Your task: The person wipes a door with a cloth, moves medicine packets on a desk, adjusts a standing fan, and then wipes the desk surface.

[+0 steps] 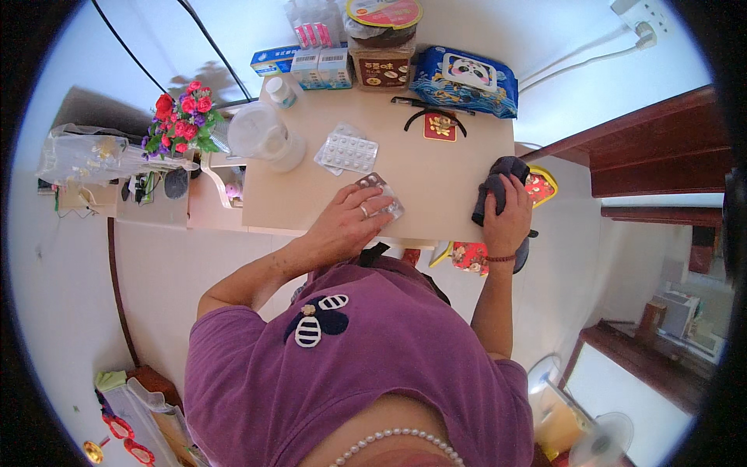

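My left hand (pixel 348 223) is at the front edge of the table with its fingers closed over a silver-brown blister pack (pixel 395 208). Just beyond it, two pale blister packs of pills (pixel 354 153) overlap on the tabletop. At the table's right edge my right hand (pixel 507 218) grips a bunched dark cloth (pixel 510 166); part of the cloth is hidden under the fingers. A clear plastic jug (pixel 261 132) stands to the left of the pale packs, with a small white bottle (pixel 278 91) behind it.
Along the back of the table (pixel 311 202) are small boxes (pixel 320 68), a brown food tub (pixel 381 66) and a blue wipes pack (pixel 465 82). Before the wipes lie a black pen (pixel 432 106) and a red card (pixel 440 128). Artificial flowers (pixel 183 117) stand left; a red-patterned stool (pixel 471 257) sits below.
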Motion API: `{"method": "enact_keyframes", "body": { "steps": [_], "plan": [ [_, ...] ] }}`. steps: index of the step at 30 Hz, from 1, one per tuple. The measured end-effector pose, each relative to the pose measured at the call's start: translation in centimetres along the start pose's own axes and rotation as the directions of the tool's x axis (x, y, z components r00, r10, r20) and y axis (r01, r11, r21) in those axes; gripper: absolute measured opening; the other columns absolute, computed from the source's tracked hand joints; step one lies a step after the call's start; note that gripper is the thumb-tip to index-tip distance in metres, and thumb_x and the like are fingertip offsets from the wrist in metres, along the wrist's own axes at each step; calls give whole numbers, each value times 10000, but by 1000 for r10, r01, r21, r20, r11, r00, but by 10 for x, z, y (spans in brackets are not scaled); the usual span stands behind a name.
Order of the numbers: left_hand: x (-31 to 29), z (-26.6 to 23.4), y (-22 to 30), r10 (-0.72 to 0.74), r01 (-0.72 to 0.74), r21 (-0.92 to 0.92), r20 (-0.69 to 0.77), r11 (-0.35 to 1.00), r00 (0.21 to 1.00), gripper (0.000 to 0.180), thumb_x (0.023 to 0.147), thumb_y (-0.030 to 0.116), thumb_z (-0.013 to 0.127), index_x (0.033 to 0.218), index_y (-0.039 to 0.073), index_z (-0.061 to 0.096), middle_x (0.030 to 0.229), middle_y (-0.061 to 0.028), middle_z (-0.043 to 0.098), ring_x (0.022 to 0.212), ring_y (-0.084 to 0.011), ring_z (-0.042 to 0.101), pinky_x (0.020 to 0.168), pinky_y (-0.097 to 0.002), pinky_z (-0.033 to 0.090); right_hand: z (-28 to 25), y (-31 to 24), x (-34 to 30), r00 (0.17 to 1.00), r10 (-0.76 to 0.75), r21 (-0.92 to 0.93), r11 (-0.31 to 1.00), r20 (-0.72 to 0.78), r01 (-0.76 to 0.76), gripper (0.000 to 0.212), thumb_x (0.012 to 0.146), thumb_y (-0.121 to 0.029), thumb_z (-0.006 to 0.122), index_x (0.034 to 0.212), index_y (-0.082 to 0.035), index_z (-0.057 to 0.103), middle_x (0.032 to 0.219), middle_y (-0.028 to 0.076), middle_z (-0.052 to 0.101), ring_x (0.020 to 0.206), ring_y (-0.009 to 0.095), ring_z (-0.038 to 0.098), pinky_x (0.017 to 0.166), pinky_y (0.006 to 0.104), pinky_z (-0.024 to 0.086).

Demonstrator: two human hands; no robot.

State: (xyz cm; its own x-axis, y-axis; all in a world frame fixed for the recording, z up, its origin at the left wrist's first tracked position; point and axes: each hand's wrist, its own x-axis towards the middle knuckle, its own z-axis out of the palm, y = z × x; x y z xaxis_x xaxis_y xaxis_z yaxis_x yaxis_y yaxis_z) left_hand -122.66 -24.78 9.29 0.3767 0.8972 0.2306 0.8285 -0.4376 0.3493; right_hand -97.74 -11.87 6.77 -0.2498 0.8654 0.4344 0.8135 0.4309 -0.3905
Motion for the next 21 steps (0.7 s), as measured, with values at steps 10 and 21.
{"method": "enact_keyframes", "body": {
  "steps": [10, 21],
  "plan": [
    [40, 30, -15, -30, 29, 196, 2, 980, 1000, 491, 692, 374, 641, 1092, 110, 536, 1216, -51, 476, 1212, -244, 346, 1022, -520, 173, 8, 10, 11, 996, -12, -22, 1000, 85, 13, 389, 756, -237, 584, 1120, -111, 530, 1207, 91, 489, 1080, 338, 447, 923, 427, 340],
    [27, 10, -43, -362, 365, 287, -65, 886, 930, 500, 738, 399, 603, 1199, 248, 483, 1375, -46, 290, 1298, -294, 176, 962, -659, 69, 31, -7, 38, 989, -49, -170, 983, 139, 72, 544, 727, -392, 599, 1184, -119, 487, 1223, 137, 462, 1117, 345, 411, 952, 434, 300]
  ]
}}
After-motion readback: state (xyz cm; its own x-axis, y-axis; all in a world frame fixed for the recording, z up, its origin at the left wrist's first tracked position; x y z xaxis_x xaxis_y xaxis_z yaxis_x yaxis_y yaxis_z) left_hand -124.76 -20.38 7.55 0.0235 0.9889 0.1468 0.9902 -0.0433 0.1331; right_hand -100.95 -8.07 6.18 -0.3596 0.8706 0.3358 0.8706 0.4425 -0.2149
